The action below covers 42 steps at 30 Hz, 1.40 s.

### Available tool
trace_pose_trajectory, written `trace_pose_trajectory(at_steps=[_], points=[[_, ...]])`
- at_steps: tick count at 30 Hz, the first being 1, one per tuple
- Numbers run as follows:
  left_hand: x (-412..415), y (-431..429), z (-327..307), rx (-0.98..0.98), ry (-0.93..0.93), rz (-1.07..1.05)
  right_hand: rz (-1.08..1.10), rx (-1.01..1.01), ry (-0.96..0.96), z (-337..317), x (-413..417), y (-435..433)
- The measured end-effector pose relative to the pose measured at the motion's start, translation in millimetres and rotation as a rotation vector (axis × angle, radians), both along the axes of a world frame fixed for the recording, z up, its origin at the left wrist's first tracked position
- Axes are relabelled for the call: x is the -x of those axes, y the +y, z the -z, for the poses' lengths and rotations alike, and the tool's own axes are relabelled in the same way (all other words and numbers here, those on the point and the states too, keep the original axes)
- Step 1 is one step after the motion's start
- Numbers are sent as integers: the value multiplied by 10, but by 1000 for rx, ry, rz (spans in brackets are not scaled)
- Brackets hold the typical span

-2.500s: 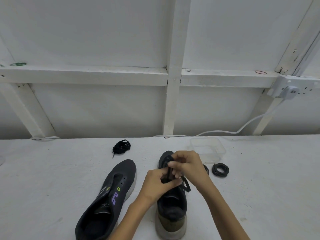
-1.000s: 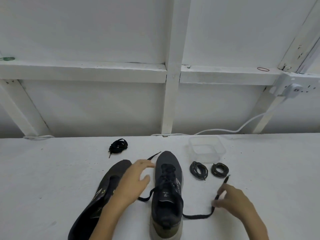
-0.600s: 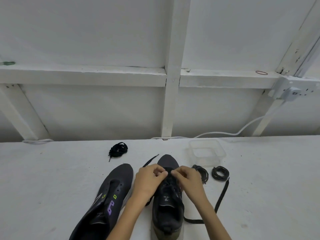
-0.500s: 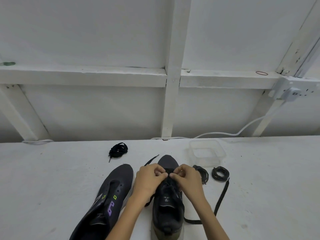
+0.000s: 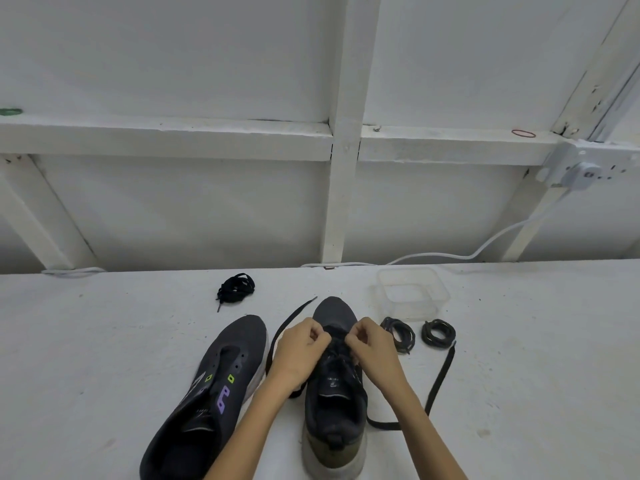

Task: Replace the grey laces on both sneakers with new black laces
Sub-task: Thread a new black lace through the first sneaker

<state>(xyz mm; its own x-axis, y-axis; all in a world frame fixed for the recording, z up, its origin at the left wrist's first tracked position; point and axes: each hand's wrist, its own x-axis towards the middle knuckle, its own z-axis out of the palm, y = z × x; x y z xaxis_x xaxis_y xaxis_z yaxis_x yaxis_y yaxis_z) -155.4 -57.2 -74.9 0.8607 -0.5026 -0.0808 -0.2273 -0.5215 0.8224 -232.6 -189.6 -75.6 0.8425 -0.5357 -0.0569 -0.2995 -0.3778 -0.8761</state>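
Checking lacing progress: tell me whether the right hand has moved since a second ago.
Yes. The right hand moved left, from below the coiled laces onto the laced sneaker, pinching its black lace.

white table [image 5: 104, 341] against white-framed wall [image 5: 173, 57].

My own two bare hands and forearms, seen from the head view.

My left hand [image 5: 299, 355] and right hand [image 5: 372, 351] are uncovered, and the knuckles stand out as small rounded ridges along the backs. My left forearm [image 5: 242, 434] and right forearm [image 5: 426, 427] are slim and smooth. They are bare skin all the way from the narrow wrists to the lower edge of the view, and widen a little toward the elbows. My nails are too small here to tell anything about.
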Motion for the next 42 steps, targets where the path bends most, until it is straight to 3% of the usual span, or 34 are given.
trace_pose_trajectory(at_steps=[8, 15, 23, 33, 36, 42], points=[[140, -38, 140, 258, 192, -185, 134, -205, -135, 85, 44, 112], [130, 86, 175, 352, 126, -200, 87, -353, -216, 92, 212, -10], [106, 192, 26, 248, -40, 3, 18, -44, -138, 91, 219, 32], [135, 103, 48, 50, -68, -66, -10, 90, -89, 48, 186, 77], [154, 93, 124, 73, -52, -107, 48, 29, -100, 75, 193, 111], [188, 114, 244, 318, 184, -217, 165, -237, -196, 103, 226, 131]])
